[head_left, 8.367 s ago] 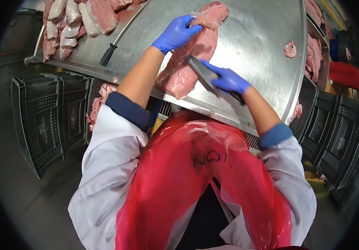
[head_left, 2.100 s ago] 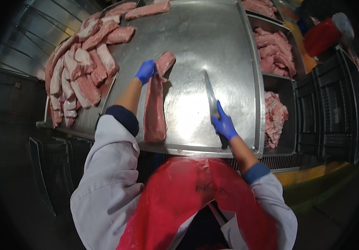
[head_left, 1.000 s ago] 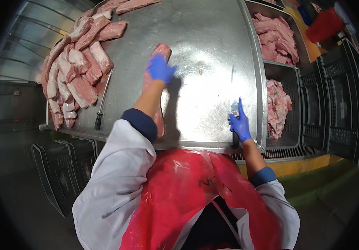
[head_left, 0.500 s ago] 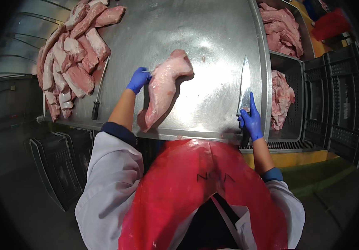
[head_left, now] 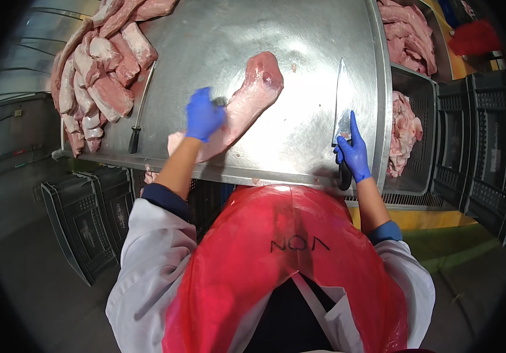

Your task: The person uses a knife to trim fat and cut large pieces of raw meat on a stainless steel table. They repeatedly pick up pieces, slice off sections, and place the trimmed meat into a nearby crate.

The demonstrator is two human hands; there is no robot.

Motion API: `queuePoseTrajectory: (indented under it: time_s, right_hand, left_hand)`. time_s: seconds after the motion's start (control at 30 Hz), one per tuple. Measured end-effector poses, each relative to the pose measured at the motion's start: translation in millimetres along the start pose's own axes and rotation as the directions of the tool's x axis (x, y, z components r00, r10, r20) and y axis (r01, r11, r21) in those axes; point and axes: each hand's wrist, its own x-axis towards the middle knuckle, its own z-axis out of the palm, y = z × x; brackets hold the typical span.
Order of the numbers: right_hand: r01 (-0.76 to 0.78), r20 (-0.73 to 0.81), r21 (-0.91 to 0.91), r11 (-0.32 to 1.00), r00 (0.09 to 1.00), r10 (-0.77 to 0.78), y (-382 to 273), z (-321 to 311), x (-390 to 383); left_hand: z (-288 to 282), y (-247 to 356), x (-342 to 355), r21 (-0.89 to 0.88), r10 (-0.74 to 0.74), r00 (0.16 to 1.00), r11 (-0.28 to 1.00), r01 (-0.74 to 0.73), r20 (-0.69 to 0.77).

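Observation:
A long piece of pale pink meat [head_left: 254, 93] lies slantwise on the metal table. My blue-gloved left hand [head_left: 204, 115] is over its near-left part, hiding some of it. Motion smears those fingers, so their grip and any contact with the meat cannot be made out. A small greyish patch shows by the fingertips. On the right, my gloved right hand [head_left: 354, 156] is closed on the black handle of a knife [head_left: 341, 100], index finger stretched out. The blade points away from me, low over the tabletop.
Several meat pieces [head_left: 109, 97] are heaped at the far left, beside a sharpening steel [head_left: 142, 109]. Right of the table rim [head_left: 384, 117] are a dark crate with trimmings [head_left: 404, 132] and a bin of meat [head_left: 407, 35]. Black crates [head_left: 481, 147] stand farther right, others [head_left: 82, 226] lower left.
The meat has turned, its far end moving away and right, its near end left. My left hand has shifted slightly right, over the meat. My right hand keeps hold of the knife.

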Motion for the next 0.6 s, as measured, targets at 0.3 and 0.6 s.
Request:
queuePoseTrajectory:
  time_s: [0.3, 0.6]
  right_hand:
    - [-0.018, -0.021, -0.147, 0.989, 1.0, 0.015, 5, -13, -8]
    - [0.02, -0.027, -0.211, 0.977, 0.999, -0.026, 5, -13, 4]
  left_hand:
    - [60, 11, 82, -0.195, 0.242, 0.908, 0.963, -0.184, 0.343]
    - [66, 90, 73, 0.011, 0.416, 0.909, 0.909, -0.416, -0.008]
